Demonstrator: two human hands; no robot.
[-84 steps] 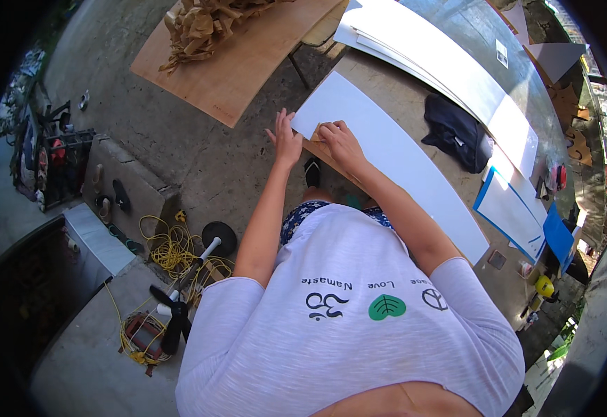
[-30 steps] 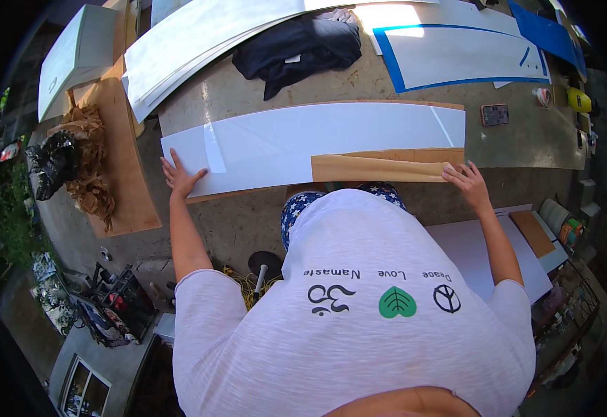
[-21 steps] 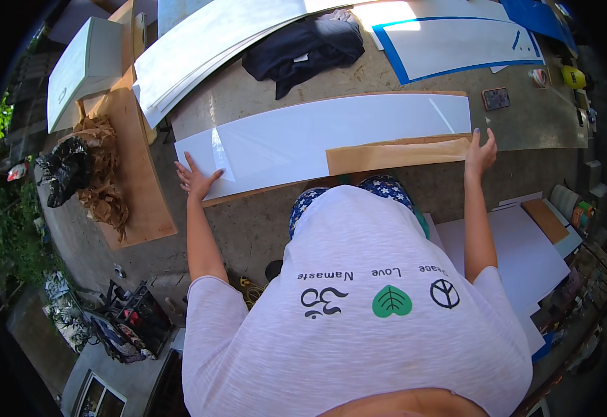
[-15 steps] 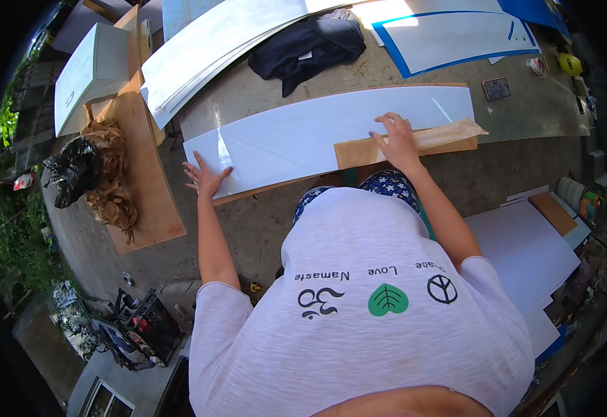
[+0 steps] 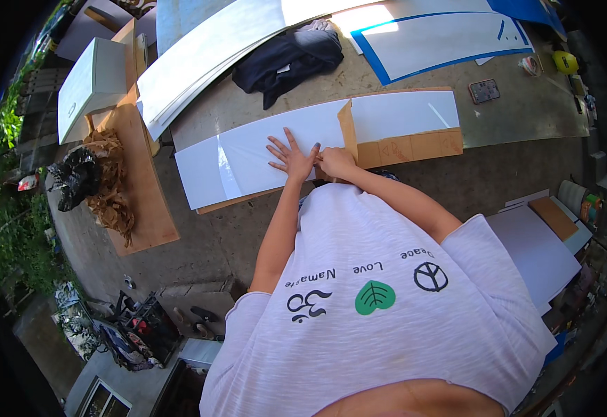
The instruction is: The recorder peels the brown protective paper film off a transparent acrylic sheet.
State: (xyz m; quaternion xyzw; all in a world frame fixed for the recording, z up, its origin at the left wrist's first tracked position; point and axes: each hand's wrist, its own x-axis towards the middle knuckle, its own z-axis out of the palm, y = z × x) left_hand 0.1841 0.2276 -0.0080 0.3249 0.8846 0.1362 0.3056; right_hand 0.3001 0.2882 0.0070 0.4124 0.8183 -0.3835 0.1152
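A long, gently curved white panel [image 5: 262, 142] lies along the near edge of the table. My left hand [image 5: 293, 160] rests on it, fingers spread over the white face near the middle. Against its thumb, at the near edge, my right hand [image 5: 337, 163] is closed, with the lower end of a folded brown paper strip [image 5: 347, 128] at its fingers. That strip crosses the panel and stands partly raised. To its right, brown backing [image 5: 411, 147] with markings shows along the panel's near side. What the right fingertips pinch is partly hidden.
A dark cloth [image 5: 289, 61] lies beyond the panel, beside stacked white sheets [image 5: 199, 59]. A blue-edged white panel [image 5: 442, 45] and a phone [image 5: 484, 91] are at the far right. Crumpled brown paper [image 5: 112, 181] and black plastic [image 5: 74, 181] sit on a wooden board at left.
My left hand has moved right from the panel's left end to its middle. My right hand has moved left to meet it, and the brown strip now stands across the panel.
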